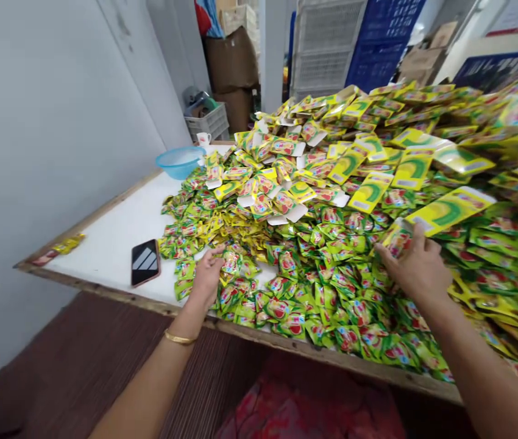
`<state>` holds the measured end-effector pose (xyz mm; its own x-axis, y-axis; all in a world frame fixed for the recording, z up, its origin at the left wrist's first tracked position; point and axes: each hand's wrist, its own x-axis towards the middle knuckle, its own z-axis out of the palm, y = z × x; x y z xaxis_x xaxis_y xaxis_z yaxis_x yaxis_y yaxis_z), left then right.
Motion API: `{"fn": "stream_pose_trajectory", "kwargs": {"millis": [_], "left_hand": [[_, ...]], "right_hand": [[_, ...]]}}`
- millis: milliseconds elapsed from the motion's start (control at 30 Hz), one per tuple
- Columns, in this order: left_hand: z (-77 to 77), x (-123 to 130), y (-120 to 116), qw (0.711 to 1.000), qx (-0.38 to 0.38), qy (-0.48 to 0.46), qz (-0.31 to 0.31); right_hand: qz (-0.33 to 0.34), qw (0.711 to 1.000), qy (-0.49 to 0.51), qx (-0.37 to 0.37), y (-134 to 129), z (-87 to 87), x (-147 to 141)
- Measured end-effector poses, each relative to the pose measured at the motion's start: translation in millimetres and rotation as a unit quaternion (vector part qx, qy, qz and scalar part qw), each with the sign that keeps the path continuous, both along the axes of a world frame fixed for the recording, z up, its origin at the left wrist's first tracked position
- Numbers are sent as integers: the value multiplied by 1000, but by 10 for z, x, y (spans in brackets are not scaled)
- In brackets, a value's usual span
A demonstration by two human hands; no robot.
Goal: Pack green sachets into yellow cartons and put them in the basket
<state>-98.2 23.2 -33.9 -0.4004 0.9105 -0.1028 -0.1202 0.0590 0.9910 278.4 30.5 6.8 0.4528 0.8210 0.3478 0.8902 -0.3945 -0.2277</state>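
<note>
My left hand [208, 277], with a gold bangle at the wrist, pinches a green sachet [231, 262] with red fruit pictures near the table's front edge. On the right, my right hand [418, 268] has thumb and fingers around a small printed carton [397, 239]. Just beyond those fingers lies a flat yellow carton [453, 210] with a green curved mark. Many green sachets [345, 286] spread beneath and between both hands. A patch of yellow sachets [236, 230] lies behind my left hand.
Open-flapped cartons [281, 198] heap up at the back, rising to the right. A phone [145, 262], a blue bowl [180, 161] and a white cup [203, 139] stand at the left. Wooden edging [117, 292] borders the table. Stacked crates [327, 46] stand behind.
</note>
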Motion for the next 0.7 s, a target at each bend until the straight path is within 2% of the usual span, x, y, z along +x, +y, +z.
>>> {"fn": "stream_pose_trajectory", "kwargs": {"millis": [100,167,400,467,567,633,700], "left_hand": [[17,-6,-50,989,-35,-144,-18],[14,-27,-70,978,-50,-200,-16],[-33,-44,-114,960,-83,-269,-3],[-46,15,-137,958,-87,-274,-18],[-75,145,-177,952,-95,-289,-44],[-99,236,-201,949,-92,-296,-64],[-120,315,-223,950,-74,-291,-88]], "right_hand": [[-2,1000,-19,7,43,11,-118],[16,1000,-5,1,21,35,-173],[65,996,-9,64,-199,211,-384],[132,987,-42,83,-250,200,-502],[239,958,-95,127,-361,129,-801],[296,939,-93,148,-474,61,-1082],[366,919,-61,135,-596,-31,-1380]]}}
